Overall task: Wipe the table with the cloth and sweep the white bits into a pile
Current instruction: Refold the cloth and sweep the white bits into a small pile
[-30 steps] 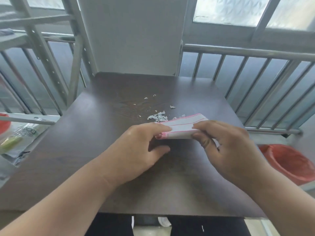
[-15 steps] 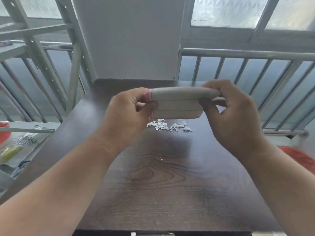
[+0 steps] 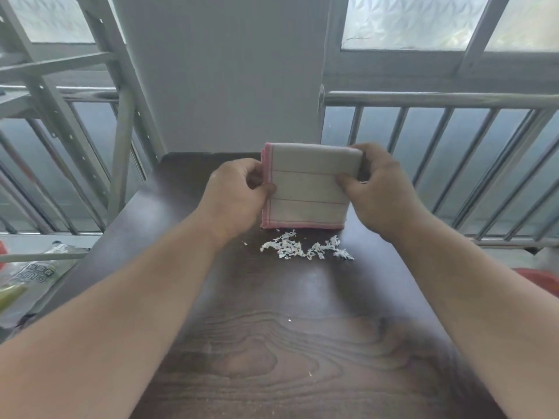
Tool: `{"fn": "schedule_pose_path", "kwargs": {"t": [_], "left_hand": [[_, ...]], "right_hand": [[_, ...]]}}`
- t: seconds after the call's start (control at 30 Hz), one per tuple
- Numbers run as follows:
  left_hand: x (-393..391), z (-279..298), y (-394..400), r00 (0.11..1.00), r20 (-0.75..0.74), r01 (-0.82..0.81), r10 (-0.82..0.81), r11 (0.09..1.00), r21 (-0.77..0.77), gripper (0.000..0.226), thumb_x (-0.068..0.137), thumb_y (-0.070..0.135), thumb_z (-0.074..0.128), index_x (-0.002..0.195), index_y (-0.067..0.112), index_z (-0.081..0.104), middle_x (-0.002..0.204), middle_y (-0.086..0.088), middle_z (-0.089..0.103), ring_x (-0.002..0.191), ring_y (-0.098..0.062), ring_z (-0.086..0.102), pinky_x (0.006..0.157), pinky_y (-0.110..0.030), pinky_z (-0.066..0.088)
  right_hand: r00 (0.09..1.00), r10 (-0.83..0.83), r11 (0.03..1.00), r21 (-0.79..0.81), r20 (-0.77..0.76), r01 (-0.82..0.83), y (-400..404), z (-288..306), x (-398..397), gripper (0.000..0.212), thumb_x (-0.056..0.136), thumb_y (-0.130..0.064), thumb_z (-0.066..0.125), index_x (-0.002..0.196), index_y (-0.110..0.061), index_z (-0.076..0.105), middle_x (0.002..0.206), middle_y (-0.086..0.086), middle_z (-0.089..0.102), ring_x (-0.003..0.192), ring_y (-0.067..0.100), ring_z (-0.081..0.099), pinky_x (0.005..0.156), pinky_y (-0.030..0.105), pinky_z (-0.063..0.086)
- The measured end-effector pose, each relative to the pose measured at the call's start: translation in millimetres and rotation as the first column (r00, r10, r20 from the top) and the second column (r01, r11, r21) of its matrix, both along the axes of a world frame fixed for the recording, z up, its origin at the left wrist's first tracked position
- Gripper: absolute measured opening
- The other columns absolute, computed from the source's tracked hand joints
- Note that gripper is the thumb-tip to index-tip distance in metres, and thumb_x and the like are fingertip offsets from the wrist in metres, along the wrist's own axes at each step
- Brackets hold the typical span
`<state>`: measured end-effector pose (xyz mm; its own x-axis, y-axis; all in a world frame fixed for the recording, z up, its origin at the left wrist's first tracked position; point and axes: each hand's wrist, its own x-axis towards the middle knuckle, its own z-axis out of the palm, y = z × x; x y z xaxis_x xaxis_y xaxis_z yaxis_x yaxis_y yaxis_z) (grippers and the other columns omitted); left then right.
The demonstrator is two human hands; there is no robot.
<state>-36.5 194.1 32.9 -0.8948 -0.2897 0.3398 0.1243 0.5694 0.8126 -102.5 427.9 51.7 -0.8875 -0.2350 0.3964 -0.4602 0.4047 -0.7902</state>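
A folded beige cloth [image 3: 308, 189] with pink edges and thin red lines is held upright over the dark wooden table [image 3: 272, 343]. My left hand [image 3: 236, 195] grips its left edge and my right hand [image 3: 378, 189] grips its right edge. Just below the cloth's lower edge, a ragged row of white bits [image 3: 305, 247] lies on the table. Two stray white bits [image 3: 289, 320] rest nearer to me on the wood.
Metal railings [image 3: 438, 140] run behind and to the right of the table, with a grey pillar [image 3: 223, 71] behind it. A metal frame [image 3: 90, 122] stands at the left. A plastic packet [image 3: 33, 276] lies at the lower left; a red basin [image 3: 541, 281] shows at the right edge.
Both hands lifted the folded cloth off the table and turned its flat face toward me. The white bits, earlier scattered, now lie in one row below it.
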Motion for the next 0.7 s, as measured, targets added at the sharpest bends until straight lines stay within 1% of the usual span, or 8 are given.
{"fn": "schedule_pose_path", "kwargs": {"t": [0.07,0.2,0.23,0.3,0.37,0.5,0.63,0.7], "left_hand": [[-2.3,-4.0,-2.8,1.0,-0.001,0.007,-0.007,1.0,0.009,0.016,0.083,0.022,0.078,0.098,0.029,0.076,0.089,0.013,0.078,0.088,-0.01,0.075,0.091,-0.042,0.059],[-5.6,2.1,-5.4,1.0,-0.015,0.017,-0.017,1.0,0.021,0.016,0.086,0.017,0.079,0.1,0.025,0.077,0.09,0.013,0.079,0.088,-0.009,0.075,0.092,-0.042,0.059],[-5.2,4.6,-5.2,1.0,-0.012,0.028,-0.028,0.999,0.018,0.016,0.086,0.017,0.078,0.1,0.025,0.077,0.091,0.012,0.079,0.089,-0.01,0.075,0.092,-0.043,0.059],[-4.9,9.9,-6.0,0.999,-0.018,0.047,-0.046,0.998,0.037,0.017,0.088,0.015,0.078,0.103,0.023,0.077,0.092,0.01,0.079,0.089,-0.012,0.076,0.09,-0.043,0.061],[-3.7,19.9,-8.3,0.997,-0.036,0.071,-0.068,0.995,0.072,0.018,0.089,0.013,0.078,0.105,0.022,0.076,0.092,0.007,0.08,0.089,-0.016,0.077,0.087,-0.045,0.062],[-6.5,38.7,-20.6,0.995,-0.076,0.066,-0.062,0.997,0.049,0.019,0.083,0.027,0.079,0.102,0.027,0.077,0.092,0.005,0.079,0.088,-0.023,0.076,0.09,-0.049,0.06],[-16.6,42.7,-38.3,0.998,-0.053,0.022,-0.02,0.999,0.046,0.021,0.081,0.029,0.08,0.102,0.027,0.077,0.093,0.005,0.079,0.088,-0.021,0.076,0.093,-0.049,0.059],[-25.1,41.3,-46.5,0.999,-0.036,0.011,-0.009,0.998,0.054,0.018,0.083,0.026,0.081,0.101,0.027,0.077,0.093,0.005,0.079,0.088,-0.02,0.076,0.093,-0.049,0.059]], "right_hand": [[1.0,0.011,1.0,-0.016,0.011,-0.011,-0.2,-2.7,-3.1,0.027,0.094,-0.015,0.071,0.119,-0.025,0.063,0.098,-0.001,0.073,0.083,0.017,0.065,0.077,0.029,0.051],[1.0,0.012,1.0,-0.02,-0.017,-0.013,-1.7,0.9,-7.6,0.027,0.093,-0.017,0.072,0.114,-0.028,0.062,0.096,-0.005,0.074,0.081,0.014,0.065,0.072,0.022,0.049],[1.0,0.026,0.999,-0.019,0.001,-0.026,-2.3,1.7,-8.6,0.026,0.092,-0.016,0.072,0.113,-0.028,0.062,0.095,-0.005,0.074,0.083,0.013,0.066,0.074,0.024,0.05],[0.999,0.036,0.998,-0.049,0.007,-0.036,-2.4,7.1,-10.5,0.027,0.091,-0.016,0.072,0.113,-0.027,0.063,0.095,-0.005,0.076,0.089,0.017,0.07,0.081,0.036,0.055],[0.999,0.047,0.995,-0.092,-0.021,-0.049,-3.2,18.0,-10.7,0.029,0.091,-0.015,0.072,0.116,-0.027,0.063,0.096,-0.004,0.077,0.093,0.022,0.071,0.085,0.04,0.057],[0.993,0.101,0.984,-0.143,-0.063,-0.11,-12.8,34.9,-14.5,0.03,0.092,-0.011,0.072,0.115,-0.027,0.061,0.098,-0.004,0.077,0.091,0.016,0.071,0.08,0.03,0.056],[0.987,0.161,0.967,-0.197,-0.003,-0.159,-29.4,35.3,-33.5,0.026,0.094,-0.006,0.071,0.115,-0.02,0.064,0.096,-0.012,0.076,0.076,0.005,0.067,0.072,0.017,0.051],[0.984,0.178,0.968,-0.184,0.022,-0.171,-38.5,32.9,-46.6,0.026,0.095,-0.008,0.071,0.118,-0.018,0.067,0.1,-0.01,0.077,0.08,0.003,0.069,0.075,0.018,0.051]]}}
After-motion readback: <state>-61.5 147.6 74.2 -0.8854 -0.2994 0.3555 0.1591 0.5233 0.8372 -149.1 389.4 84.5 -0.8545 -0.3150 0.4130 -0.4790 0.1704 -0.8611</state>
